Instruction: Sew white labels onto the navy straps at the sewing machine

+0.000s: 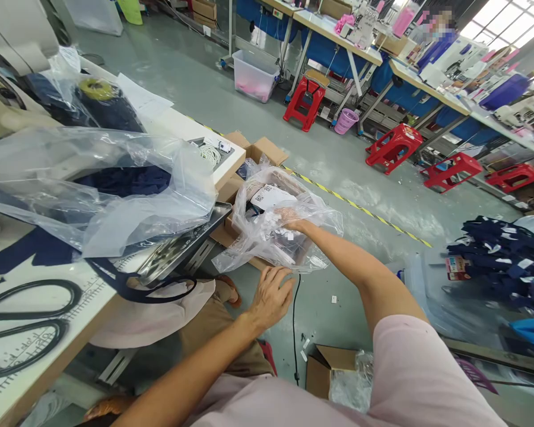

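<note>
A garment workshop floor point(196, 77), grey and glossy, runs back to rows of sewing tables point(427, 83) with red stools point(394, 145) pulled up beneath them and a yellow-and-black tape line point(360, 207) crossing the concrete. At the left, a pale worktop point(62, 332) carries a large clear plastic sheet point(129, 190) draped over dark navy cloth point(124, 179), with black scissors point(22, 326) lying near the printed ruler edge. At the right, a heap of navy garments point(507, 261) with white tags sits on a clear bin.

Below the worktop's corner, an open cardboard box point(235, 196) stands on the floor, and a clear plastic bag point(276, 225) bulges out of it, holding small white tags and a card printed with a square code point(269, 196). The seated person, in pink sleeves, leans toward it. The right hand point(289, 219) is pushed inside the bag, fingers spread among the tags; whether it grips any cannot be told through the film. The left hand point(271, 296) rests loosely open against the bag's lower edge, holding nothing. A thin black cable point(293, 332) hangs just beside that hand, and a smaller open box point(324, 367) lies on the floor near the person's knee.
</note>
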Available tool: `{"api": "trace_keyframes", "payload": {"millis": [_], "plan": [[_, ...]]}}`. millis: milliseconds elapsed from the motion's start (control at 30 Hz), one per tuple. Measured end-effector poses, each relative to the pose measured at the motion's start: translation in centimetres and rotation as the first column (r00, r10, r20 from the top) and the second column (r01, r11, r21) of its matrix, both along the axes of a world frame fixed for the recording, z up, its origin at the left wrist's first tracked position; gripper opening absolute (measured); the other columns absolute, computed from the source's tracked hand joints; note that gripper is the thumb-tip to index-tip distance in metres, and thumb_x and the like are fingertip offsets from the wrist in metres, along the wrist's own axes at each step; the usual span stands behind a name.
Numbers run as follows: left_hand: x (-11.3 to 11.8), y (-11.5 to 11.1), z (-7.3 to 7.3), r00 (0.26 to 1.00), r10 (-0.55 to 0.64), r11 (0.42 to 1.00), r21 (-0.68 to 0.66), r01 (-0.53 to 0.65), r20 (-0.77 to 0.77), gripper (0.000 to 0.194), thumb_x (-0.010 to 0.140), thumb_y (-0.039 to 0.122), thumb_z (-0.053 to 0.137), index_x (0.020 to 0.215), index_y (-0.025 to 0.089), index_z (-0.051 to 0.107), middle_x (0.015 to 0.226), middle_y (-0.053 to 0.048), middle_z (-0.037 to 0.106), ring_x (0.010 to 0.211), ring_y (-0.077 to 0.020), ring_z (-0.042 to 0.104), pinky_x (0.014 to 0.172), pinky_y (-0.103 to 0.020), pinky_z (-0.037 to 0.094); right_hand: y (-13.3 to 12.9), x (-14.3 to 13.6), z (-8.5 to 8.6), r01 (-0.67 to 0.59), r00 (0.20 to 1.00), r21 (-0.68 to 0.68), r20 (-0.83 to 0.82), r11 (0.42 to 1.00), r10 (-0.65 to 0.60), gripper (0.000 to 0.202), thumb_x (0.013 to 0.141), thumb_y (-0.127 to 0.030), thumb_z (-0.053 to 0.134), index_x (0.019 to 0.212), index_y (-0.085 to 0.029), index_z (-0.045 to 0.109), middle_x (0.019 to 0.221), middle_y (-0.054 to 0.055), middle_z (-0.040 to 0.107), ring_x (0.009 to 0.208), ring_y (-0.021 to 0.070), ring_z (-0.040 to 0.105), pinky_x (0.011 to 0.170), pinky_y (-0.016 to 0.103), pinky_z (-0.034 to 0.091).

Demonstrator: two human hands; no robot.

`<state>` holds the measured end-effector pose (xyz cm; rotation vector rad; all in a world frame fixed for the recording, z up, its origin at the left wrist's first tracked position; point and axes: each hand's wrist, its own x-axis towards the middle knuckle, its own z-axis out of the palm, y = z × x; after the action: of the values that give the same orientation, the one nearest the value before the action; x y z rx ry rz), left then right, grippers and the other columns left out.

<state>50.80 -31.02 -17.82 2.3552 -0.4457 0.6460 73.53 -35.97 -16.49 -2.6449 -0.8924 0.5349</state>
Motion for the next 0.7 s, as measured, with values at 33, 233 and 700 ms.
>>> {"api": "trace_keyframes", "payload": {"millis": [33, 233, 700], "plan": [[-0.1, 0.0, 0.0, 1.0, 0.003, 1.0, -0.001, -0.003, -0.007, 0.02, 0.077, 0.006, 0.043, 0.09, 0.015, 0.056, 0.1, -0.01, 0.058, 0.096, -0.0224, 0.049, 0.081, -0.039, 0.039, 0.2, 0.0, 0.3, -0.021, 1.0, -0.031, -0.004, 0.999, 0.021, 0.025, 0.086, -0.031, 0.051, 0.104, -0.016, 0.056, 0.106, 0.005, 0.057, 0.09, 0.0174, 0.057, 0.077, 0.037, 0.049], [-1.0, 0.8, 0.5, 0.999, 0.038, 0.998, -0.041, -0.039, -0.026, 0.021, 0.077, 0.007, 0.042, 0.089, 0.016, 0.056, 0.096, -0.009, 0.058, 0.093, -0.0202, 0.051, 0.079, -0.037, 0.04, 1.6, -0.3, 1.9, -0.094, 0.993, -0.092, 0.06, 0.991, 0.1, 0.03, 0.086, -0.032, 0.051, 0.111, -0.016, 0.052, 0.113, 0.007, 0.054, 0.096, 0.019, 0.055, 0.081, 0.04, 0.047], [-2.5, 2.6, 1.5, 0.979, 0.175, 0.965, -0.177, -0.191, -0.106, 0.021, 0.077, 0.009, 0.041, 0.084, 0.017, 0.059, 0.089, -0.007, 0.059, 0.084, -0.0177, 0.054, 0.074, -0.034, 0.044, 0.9, -0.6, 4.4, 0.013, 0.993, 0.013, 0.116, 1.0, -0.014, 0.029, 0.071, -0.016, 0.058, 0.1, -0.018, 0.063, 0.099, 0.006, 0.067, 0.092, 0.0221, 0.06, 0.081, 0.031, 0.046]]}}
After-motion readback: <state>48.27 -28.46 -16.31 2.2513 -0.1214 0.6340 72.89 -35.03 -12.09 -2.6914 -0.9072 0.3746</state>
